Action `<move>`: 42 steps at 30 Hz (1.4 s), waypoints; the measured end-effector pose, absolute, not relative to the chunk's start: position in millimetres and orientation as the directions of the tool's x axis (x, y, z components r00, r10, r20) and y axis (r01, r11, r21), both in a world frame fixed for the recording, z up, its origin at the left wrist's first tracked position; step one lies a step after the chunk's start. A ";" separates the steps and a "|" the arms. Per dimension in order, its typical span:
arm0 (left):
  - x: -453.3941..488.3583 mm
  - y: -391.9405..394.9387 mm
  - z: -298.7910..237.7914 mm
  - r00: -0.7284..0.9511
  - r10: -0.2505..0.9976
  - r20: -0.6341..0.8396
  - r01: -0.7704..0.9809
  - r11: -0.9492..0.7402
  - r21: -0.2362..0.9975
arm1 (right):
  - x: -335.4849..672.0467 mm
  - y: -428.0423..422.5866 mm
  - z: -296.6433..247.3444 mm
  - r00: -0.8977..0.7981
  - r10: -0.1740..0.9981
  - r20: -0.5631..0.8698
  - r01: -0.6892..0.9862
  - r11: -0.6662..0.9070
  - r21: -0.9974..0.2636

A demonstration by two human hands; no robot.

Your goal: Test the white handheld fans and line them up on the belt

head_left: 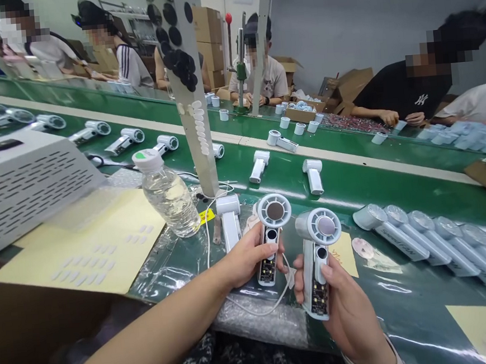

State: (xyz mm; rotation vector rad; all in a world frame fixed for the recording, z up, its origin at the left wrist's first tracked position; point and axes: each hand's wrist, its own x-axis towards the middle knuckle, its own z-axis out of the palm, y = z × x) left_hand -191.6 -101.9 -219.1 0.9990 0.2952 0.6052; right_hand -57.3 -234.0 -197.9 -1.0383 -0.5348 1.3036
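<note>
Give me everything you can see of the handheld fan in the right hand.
The handheld fan looks like white plastic, with a round grilled head at the top around a grey central disc. Its handle stands nearly upright, open at the front, exposing a dark circuit board near the base. The right hand grips it, thumb on the front, above the green conveyor belt.

We're on 1 camera here, worn on the person's head, pointing forward and down across the worktop [405, 315]. Very close in, at the bottom of the frame, come the left hand [249, 254] and the right hand [345, 308], looming large from just below the lens. Farther out, the wide view stretches over a green conveyor belt [284, 170] and on to a co-worker [408, 90] facing back from the far side, well away.
</note>
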 end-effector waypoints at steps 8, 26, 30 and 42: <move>-190.5 -100.2 -218.2 0.796 0.601 0.074 -0.286 0.266 0.921 | -56.3 -231.9 -205.8 0.246 0.952 -0.184 -0.494 -0.040 -0.869; -206.0 -129.6 -207.3 0.631 0.772 -0.069 0.242 -0.111 0.964 | -55.0 -228.8 -225.7 0.439 0.898 0.022 -0.190 0.117 -0.975; -197.2 -131.0 -192.6 0.800 0.586 -0.127 0.004 0.206 0.978 | -57.0 -240.3 -205.8 0.344 0.927 -0.146 -0.518 0.058 -0.854; -153.4 -101.5 -182.1 0.960 0.278 0.018 -0.129 0.389 0.912 | -26.8 -265.2 -173.4 0.625 0.765 -0.157 -0.472 0.210 -0.856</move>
